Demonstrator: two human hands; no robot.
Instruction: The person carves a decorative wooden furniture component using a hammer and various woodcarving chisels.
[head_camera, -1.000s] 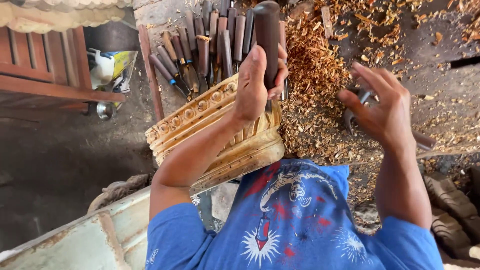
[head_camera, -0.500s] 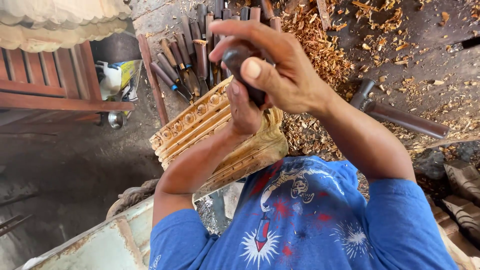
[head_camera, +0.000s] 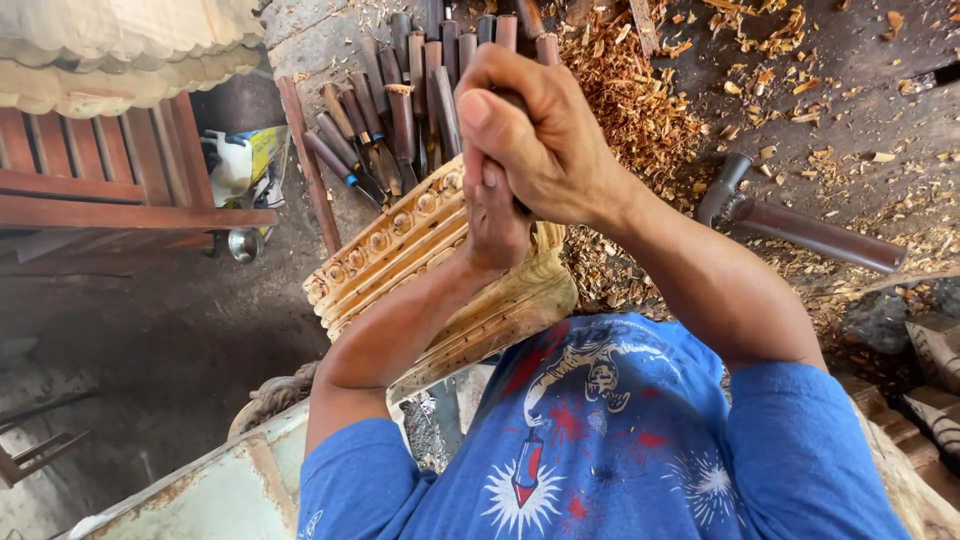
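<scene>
Both hands are together above the carved wooden piece (head_camera: 420, 260), clamped on one dark tool handle (head_camera: 515, 100), of which only a small part shows between the fingers. The right hand (head_camera: 545, 135) wraps over the top of the handle; the left hand (head_camera: 495, 215) grips just below it, touching the right hand. Compared with the frame half a second earlier, the joined hands sit nearer the centre of the view and cover more of the handle. The carved piece lies directly under the hands, extending toward 8 o'clock. A row of chisels (head_camera: 420, 110) lies at 11 o'clock from the hands. The mallet (head_camera: 800, 225) rests untouched at 3 o'clock among wood shavings (head_camera: 630, 110), as in the earlier frame. A red wooden bench (head_camera: 110, 180) stands at 9 o'clock.
</scene>
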